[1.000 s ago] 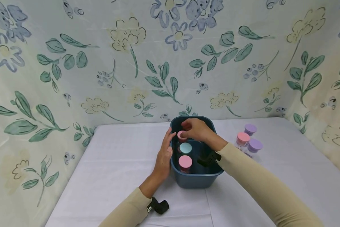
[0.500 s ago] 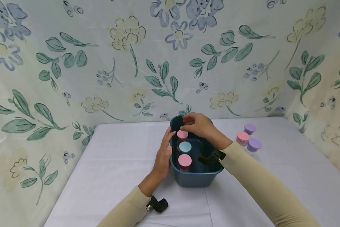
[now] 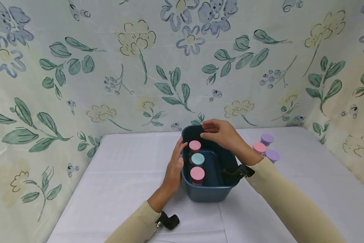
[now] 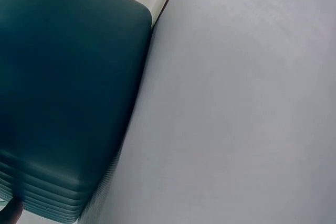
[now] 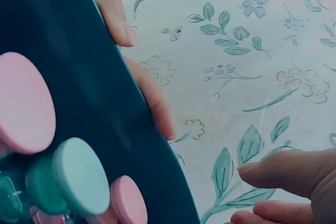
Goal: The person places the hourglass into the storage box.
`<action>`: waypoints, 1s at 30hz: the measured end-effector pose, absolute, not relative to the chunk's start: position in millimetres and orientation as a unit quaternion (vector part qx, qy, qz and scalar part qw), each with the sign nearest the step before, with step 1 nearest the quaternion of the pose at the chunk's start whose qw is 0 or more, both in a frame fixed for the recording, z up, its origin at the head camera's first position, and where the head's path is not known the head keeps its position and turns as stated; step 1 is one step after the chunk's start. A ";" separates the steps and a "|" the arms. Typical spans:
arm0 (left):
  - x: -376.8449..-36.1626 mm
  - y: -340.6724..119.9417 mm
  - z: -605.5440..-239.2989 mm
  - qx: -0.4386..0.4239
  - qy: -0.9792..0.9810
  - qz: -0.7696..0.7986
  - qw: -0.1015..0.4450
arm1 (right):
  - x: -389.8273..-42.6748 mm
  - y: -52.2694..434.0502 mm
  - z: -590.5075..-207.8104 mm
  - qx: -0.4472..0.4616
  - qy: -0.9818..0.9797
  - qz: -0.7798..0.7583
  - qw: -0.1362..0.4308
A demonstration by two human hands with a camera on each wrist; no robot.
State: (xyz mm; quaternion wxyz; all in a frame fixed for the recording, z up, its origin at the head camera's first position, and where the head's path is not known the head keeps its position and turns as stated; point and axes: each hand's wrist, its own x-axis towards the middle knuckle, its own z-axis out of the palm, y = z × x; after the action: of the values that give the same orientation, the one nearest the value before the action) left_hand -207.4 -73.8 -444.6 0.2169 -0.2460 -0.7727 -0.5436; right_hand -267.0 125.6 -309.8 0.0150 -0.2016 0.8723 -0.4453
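Note:
A dark blue bin stands on the white-covered table. Along its left inner wall is a row of small lidded jars: a far pink-lidded jar, a light blue-lidded jar and a near pink-lidded jar. My left hand rests on the bin's left side, fingers extended; in the right wrist view its fingertips show over the rim. Nothing is in my right hand, which hovers over the bin's far right part with fingers loosely bent. The jars' lower parts are mostly hidden.
Right of the bin, partly behind my right forearm, stand a far purple-lidded jar, a coral-pink-lidded jar and a near purple-lidded jar. A floral cloth hangs behind the table.
My right hand has let go of the far pink-lidded jar and moved up and to the right. That jar now stands in the row. My left hand has stayed on the bin.

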 end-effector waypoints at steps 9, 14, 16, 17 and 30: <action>-204.0 -74.7 -445.9 -0.244 -0.772 -0.546 0.216 | -253.1 148.9 -309.5 -0.194 0.854 -0.483 0.007; -202.3 -75.9 -444.7 -0.245 -0.771 -0.547 0.214 | -241.5 158.4 -309.3 -0.186 0.855 -0.485 -0.004; -201.9 -76.6 -444.0 -0.244 -0.772 -0.547 0.214 | -237.9 161.4 -309.9 -0.184 0.855 -0.485 -0.013; -201.9 -77.0 -443.7 -0.244 -0.772 -0.547 0.214 | -236.5 162.7 -310.3 -0.184 0.856 -0.484 -0.018; -204.1 -77.9 -445.3 -0.245 -0.768 -0.552 0.213 | -220.8 181.1 -318.8 -0.167 0.856 -0.485 -0.061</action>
State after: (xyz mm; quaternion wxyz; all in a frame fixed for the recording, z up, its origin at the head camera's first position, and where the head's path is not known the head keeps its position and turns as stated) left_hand -204.1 -77.9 -445.3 0.2129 -0.2447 -0.7683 -0.5519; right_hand -220.8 181.1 -318.8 -0.0609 -0.1669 0.8564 -0.4848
